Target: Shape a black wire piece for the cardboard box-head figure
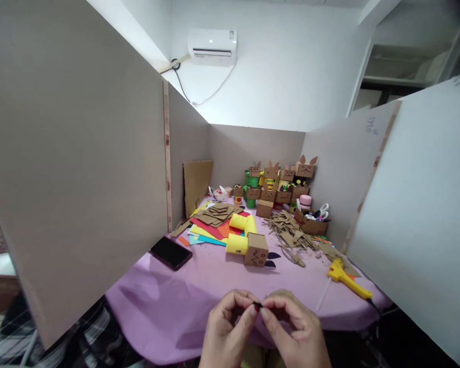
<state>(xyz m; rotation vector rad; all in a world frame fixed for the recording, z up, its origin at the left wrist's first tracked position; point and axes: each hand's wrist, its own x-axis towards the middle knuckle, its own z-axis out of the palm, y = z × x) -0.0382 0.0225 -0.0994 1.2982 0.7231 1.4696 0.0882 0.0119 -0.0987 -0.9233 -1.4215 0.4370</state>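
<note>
Both hands meet at the front edge of the table, fingertips pinched together. Between them is a small dark piece with a bit of red (257,306), too small to name. My left hand (230,324) pinches it from one side, my right hand (291,324) from the other. Beyond the hands lies a cardboard rabbit figure (256,250) on its side, with a box head, a drawn face, black ears and a yellow paper tube body (236,244). Another yellow tube (238,221) lies behind it.
A yellow glue gun (348,281) lies at the right, a black phone (171,252) at the left. Coloured paper (207,228), cardboard pieces (218,213) and scraps (287,230) spread behind. Several finished figures (270,174) stand at the back. Grey panels (80,153) enclose the table.
</note>
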